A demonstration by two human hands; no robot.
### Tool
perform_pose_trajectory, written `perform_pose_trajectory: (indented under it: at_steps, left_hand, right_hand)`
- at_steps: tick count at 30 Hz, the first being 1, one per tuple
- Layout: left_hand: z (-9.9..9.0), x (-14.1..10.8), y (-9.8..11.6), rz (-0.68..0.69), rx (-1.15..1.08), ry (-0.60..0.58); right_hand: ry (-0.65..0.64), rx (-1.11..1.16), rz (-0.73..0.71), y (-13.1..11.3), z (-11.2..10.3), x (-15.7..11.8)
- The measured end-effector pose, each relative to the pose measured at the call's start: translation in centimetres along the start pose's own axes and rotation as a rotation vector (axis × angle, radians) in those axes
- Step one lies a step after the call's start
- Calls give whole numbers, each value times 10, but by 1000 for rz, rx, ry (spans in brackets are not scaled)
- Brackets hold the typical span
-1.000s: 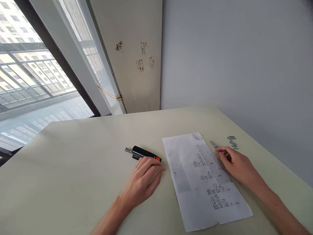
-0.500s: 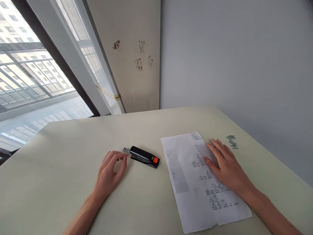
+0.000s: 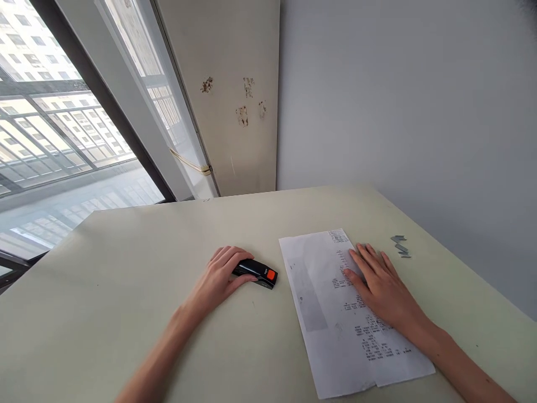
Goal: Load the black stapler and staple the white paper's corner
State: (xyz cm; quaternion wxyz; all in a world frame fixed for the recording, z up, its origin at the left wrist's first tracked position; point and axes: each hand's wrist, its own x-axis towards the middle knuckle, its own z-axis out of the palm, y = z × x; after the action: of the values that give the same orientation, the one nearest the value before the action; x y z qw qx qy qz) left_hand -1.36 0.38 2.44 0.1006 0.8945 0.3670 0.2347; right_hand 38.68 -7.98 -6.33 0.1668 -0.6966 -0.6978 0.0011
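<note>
A black stapler [image 3: 260, 272] with an orange-red patch at its right end lies on the table, left of the paper. My left hand [image 3: 224, 274] is wrapped round its left part, thumb on the near side and fingers over the far side, hiding that end. White printed paper [image 3: 310, 308] lies to the right, seemingly more than one sheet at its lower edge. Flat on the paper's right edge rests my right hand [image 3: 380, 282], its fingers spread and partly past the edge. Beyond it are several small grey staple strips [image 3: 400, 246].
The pale table [image 3: 126, 280] has its far edge near a grey wall [image 3: 398, 101] and a beige panel [image 3: 226, 140] with brown marks. At the left are a window and a railing [image 3: 54, 145].
My left hand has moved right and closed round the stapler, whose silver left end was showing before. My right hand still lies on the paper. The view has shifted slightly.
</note>
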Motion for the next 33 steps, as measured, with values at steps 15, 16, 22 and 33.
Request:
perform_pose_trajectory:
  at_steps: [15, 16, 22, 33]
  left_hand:
    - [-64, -47, -10, -395, 112, 400]
    - [-68, -50, -6, -399, 124, 418]
    - [-78, -54, 15, -353, 159, 473]
    - [-59, -24, 33, -299, 67, 385]
  right_hand:
    - [155, 139, -239, -134, 32, 20]
    - [148, 145, -247, -152, 35, 26]
    - [57, 195, -269, -274, 47, 58]
    - [49, 660, -273, -296, 41, 73]
